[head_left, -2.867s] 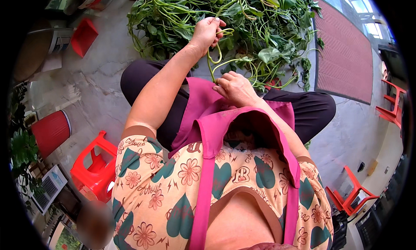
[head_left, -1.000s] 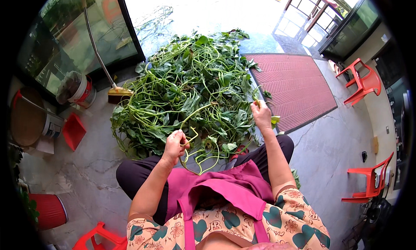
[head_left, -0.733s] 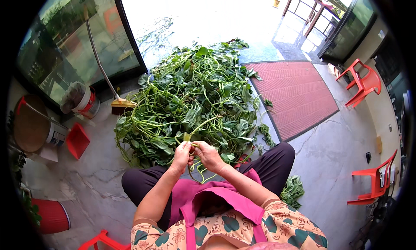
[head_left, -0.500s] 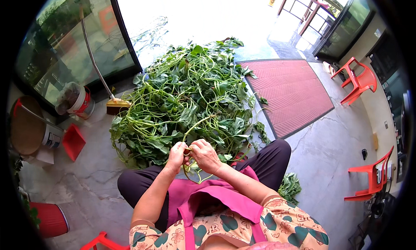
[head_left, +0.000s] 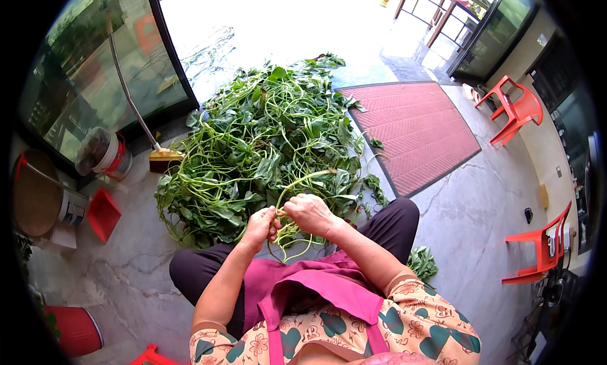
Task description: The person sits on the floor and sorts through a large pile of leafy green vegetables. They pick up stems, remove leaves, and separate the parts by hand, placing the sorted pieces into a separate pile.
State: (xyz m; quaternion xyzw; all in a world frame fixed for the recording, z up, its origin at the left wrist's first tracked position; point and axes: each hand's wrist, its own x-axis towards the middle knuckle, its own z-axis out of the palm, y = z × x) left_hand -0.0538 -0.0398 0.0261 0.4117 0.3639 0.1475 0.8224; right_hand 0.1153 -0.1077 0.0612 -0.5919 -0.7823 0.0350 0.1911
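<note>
A long green leafy-vine stem runs between my two hands, its upper part curving up and to the right over the pile. My left hand is closed on the stem, thumb and fingers pinched together. Just right of it and a little higher, my right hand also grips the stem, knuckles upward; its fingertips are partly hidden. Thin green strands hang below the hands over my magenta apron. Directly beyond them lies a large heap of leafy green vines on the floor.
A red mat lies right of the heap. On the left are a broom, a bucket and a red dustpan. Red chairs stand at the right. A small bunch of leaves sits beside my right knee.
My right hand has moved up and slightly right, its wrist turning, still gripping the stem. The left hand stays closed nearby. The whole view has shifted slightly.
</note>
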